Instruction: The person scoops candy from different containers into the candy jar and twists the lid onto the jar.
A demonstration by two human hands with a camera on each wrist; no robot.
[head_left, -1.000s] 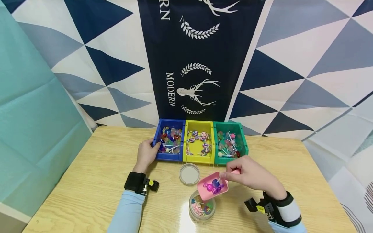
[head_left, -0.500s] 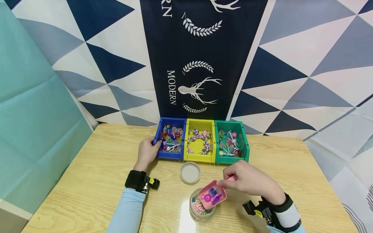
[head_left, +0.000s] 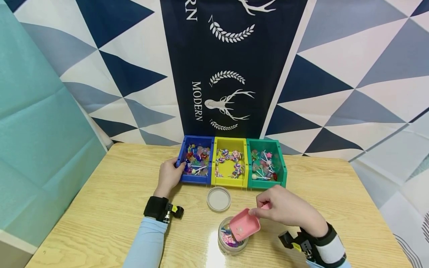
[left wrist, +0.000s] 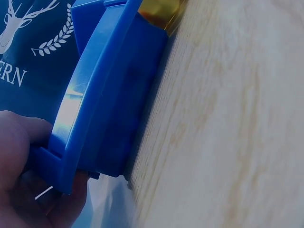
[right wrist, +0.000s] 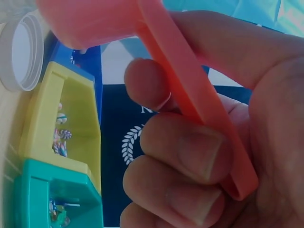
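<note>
My right hand [head_left: 281, 204] grips the handle of a pink scoop [head_left: 246, 223], fingers curled round it in the right wrist view. The scoop tilts over the mouth of a clear round jar [head_left: 221, 242] that holds mixed candies. One small pale piece, maybe star-shaped, shows in the scoop. My left hand [head_left: 169, 175] holds the left wall of a blue bin [head_left: 196, 179], thumb over the rim and fingers outside, as the left wrist view shows. That bin contains mixed colourful candies and lollipops. A round lid [head_left: 219, 199] lies between the bins and the jar.
Joined to the blue bin are a yellow bin [head_left: 229, 181] with swirl lollipops and a green bin [head_left: 266, 184] with mixed candies. They stand at the back of the wooden table [head_left: 110, 208], before a patterned cloth backdrop [head_left: 221, 56].
My right hand has lowered the scoop towards the jar and tipped it. The purple and blue candies have left the scoop, and purple now shows in the jar. My left hand stays put.
</note>
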